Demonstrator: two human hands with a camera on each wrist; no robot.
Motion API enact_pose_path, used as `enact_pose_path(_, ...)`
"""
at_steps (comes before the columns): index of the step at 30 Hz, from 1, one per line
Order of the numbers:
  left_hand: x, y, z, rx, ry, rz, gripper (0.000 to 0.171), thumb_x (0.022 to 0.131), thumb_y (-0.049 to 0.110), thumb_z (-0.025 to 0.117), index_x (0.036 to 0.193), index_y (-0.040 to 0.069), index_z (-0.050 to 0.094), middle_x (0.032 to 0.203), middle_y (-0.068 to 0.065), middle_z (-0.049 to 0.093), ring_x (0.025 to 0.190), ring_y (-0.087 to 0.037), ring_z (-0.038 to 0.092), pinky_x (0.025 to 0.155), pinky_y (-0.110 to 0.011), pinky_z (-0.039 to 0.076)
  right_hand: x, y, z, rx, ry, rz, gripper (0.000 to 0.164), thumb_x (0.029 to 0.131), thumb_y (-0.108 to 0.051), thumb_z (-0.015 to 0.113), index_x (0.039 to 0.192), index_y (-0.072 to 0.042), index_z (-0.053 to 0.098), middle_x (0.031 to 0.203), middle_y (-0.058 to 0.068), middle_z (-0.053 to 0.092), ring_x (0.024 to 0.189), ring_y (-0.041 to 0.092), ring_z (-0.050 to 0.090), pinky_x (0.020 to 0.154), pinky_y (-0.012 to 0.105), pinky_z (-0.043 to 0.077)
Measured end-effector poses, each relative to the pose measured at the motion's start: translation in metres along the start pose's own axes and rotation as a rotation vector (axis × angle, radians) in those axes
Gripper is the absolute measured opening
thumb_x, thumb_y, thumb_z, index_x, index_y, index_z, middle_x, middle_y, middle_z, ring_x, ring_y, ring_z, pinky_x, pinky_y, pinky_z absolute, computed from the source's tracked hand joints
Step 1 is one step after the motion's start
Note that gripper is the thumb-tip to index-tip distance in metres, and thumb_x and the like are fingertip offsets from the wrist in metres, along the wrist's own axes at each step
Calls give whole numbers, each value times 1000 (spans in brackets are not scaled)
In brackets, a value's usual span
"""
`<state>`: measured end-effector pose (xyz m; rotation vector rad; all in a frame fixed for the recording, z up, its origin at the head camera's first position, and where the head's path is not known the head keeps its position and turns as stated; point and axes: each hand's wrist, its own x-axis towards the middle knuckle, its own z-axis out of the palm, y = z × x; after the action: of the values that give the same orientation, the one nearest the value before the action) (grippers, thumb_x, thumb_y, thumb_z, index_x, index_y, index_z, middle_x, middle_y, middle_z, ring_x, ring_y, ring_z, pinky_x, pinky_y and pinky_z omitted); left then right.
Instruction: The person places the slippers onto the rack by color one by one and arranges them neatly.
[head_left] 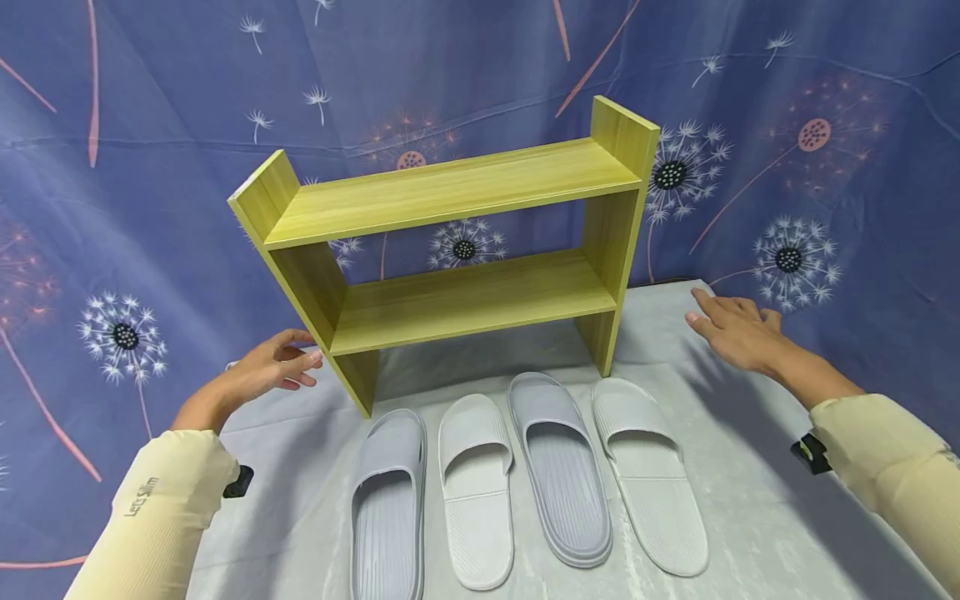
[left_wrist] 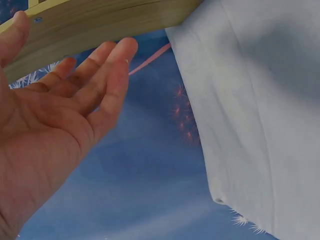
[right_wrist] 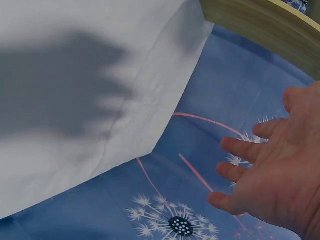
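Note:
A two-tier yellow-green wooden shelf (head_left: 472, 300) stands upright at the back of the table. My left hand (head_left: 273, 367) is beside the shelf's left side panel, its fingers loosely bent and holding nothing; the left wrist view shows that palm (left_wrist: 45, 145) below the panel. Out to the right of the shelf, my right hand (head_left: 738, 329) hovers with fingers spread and nothing in them. In front of the shelf lie a grey slipper (head_left: 388, 500), a white slipper (head_left: 476, 492), a second grey slipper (head_left: 562, 475) and a second white slipper (head_left: 651, 475), toes toward the shelf.
A pale grey cloth (head_left: 750, 500) covers the table, and its edge shows in both wrist views. Behind hangs a blue curtain (head_left: 480, 75) with dandelion prints. Both shelf boards hold nothing. Shadows of my arms fall on the cloth.

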<state>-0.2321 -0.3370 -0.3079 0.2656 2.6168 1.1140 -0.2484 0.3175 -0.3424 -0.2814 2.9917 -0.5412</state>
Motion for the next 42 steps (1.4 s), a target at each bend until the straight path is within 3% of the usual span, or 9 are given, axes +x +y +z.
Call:
enact_pose_path(14, 2, 3, 3, -164, -58, 14, 64, 102, 39, 47, 141, -5, 22, 127, -29, 53, 102, -39, 65, 87, -45, 55, -7, -2, 3, 6, 32, -7, 67, 104, -50, 16, 154, -8, 3, 149, 35, 15, 132, 58, 8, 91, 77, 5)
enact_pose_path(23, 6, 1, 9, -257, -101, 32, 62, 104, 36, 44, 141, -6, 16, 134, -37, 40, 109, -45, 59, 89, -49, 54, -12, -3, 6, 2, 41, -9, 65, 104, -49, 16, 154, -9, 3, 150, 35, 17, 131, 58, 9, 91, 77, 6)
enact_pose_path(30, 8, -2, 15, -409, -133, 80, 58, 105, 29, 40, 144, -3, 10, 130, -37, 34, 113, -51, 54, 91, -53, 52, -17, -5, 10, 2, 52, -17, 63, 105, -46, 17, 154, -8, 5, 149, 35, 19, 131, 57, 12, 91, 75, 9)
enact_pose_path(38, 8, -7, 18, -505, -151, 133, 38, 106, 23, 37, 132, 2, 19, 119, -30, 37, 110, -43, 59, 94, -47, 51, -24, -4, 14, 20, 67, -24, 62, 106, -44, 18, 154, -7, 7, 149, 34, 21, 131, 57, 13, 91, 76, 6)
enact_pose_path(42, 8, -8, 19, -507, -148, 146, 34, 106, 23, 36, 128, 3, 19, 117, -29, 38, 110, -40, 60, 93, -42, 53, -25, -3, 14, 24, 62, -19, 62, 106, -44, 17, 154, -7, 6, 149, 34, 20, 130, 58, 12, 92, 77, 3)
